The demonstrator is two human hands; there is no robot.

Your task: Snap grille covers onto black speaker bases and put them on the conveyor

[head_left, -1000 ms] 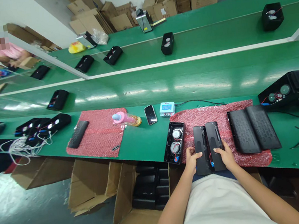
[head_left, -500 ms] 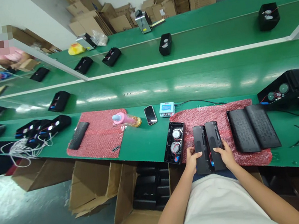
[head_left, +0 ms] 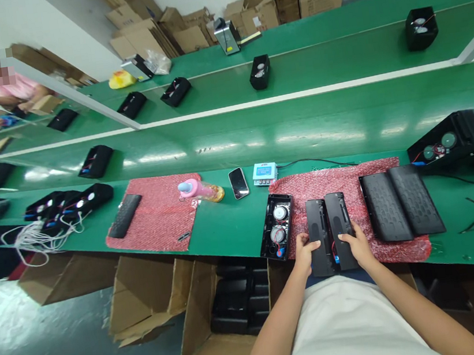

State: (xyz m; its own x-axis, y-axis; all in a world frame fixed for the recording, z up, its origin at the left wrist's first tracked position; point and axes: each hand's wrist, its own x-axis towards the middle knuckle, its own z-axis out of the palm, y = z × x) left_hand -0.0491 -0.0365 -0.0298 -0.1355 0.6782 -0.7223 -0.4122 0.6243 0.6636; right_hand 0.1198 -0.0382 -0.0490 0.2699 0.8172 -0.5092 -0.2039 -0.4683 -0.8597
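Note:
My left hand (head_left: 306, 254) grips the lower left side of a black plastic speaker housing part (head_left: 318, 234), thumb on top. My right hand (head_left: 358, 245) holds a second black housing part (head_left: 340, 228) the same way. The two long parts stand side by side in front of my body, with a narrow gap between them. A blue piece with red wire (head_left: 336, 257) shows in that gap. To the left lies an open speaker box (head_left: 277, 226) with two round drivers. Two black grille panels (head_left: 401, 202) rest to the right on red bubble wrap (head_left: 303, 183).
Behind are a small meter (head_left: 265, 173), a phone (head_left: 238, 182) and a pink bottle (head_left: 199, 190). Assembled speakers (head_left: 459, 136) stand at right. Cartons (head_left: 142, 289) sit below the bench edge. More housings (head_left: 260, 72) line the green belts. A person in pink (head_left: 18, 87) is far left.
My hands and the two parts stay in place. Beyond the bench, housings in the far row have shifted slightly left, and those in the nearer row slightly right.

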